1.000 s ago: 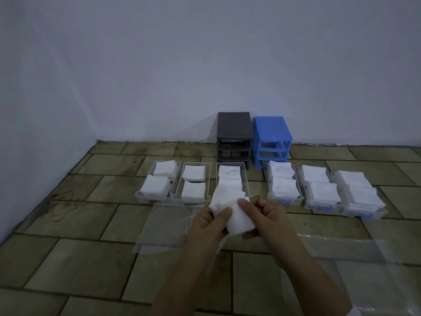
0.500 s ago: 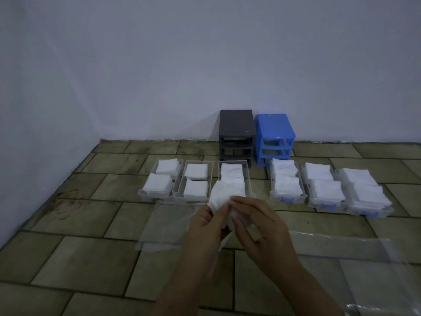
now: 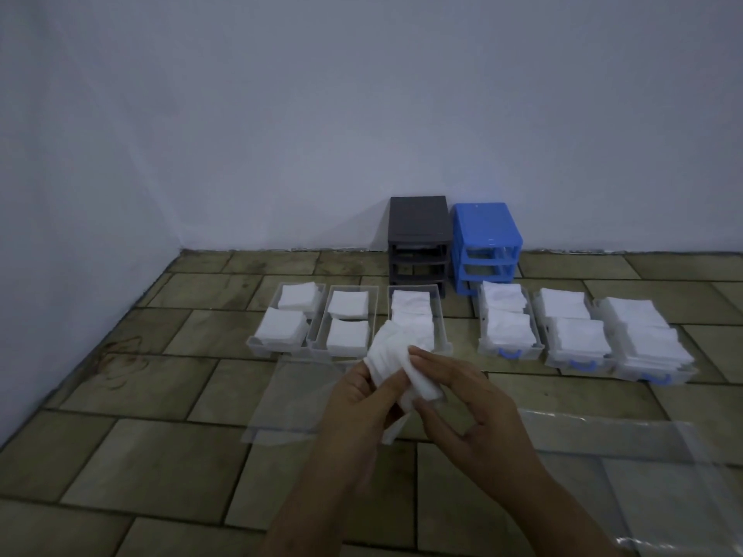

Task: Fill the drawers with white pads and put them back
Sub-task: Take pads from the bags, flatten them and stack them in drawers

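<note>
My left hand [image 3: 364, 400] grips a stack of white pads [image 3: 388, 355] in front of me above the floor. My right hand [image 3: 458, 400] pinches one pad at the stack's right side. Several clear drawers lie in a row on the tiled floor, all holding white pads: three grey-fronted ones on the left, such as the middle drawer [image 3: 440, 335], and three with blue handles on the right, such as the first blue-handled drawer [image 3: 510, 352]. Behind them stand an empty dark grey cabinet [image 3: 418, 223] and a blue cabinet [image 3: 484, 231].
A clear plastic sheet [image 3: 293, 391] lies on the floor under my hands, and another plastic sheet [image 3: 643, 468] lies at the right. White walls close off the back and the left side.
My right hand's fingers have slid down over the stack's right side and now pinch a single pad. The stack has stayed in my left hand.
</note>
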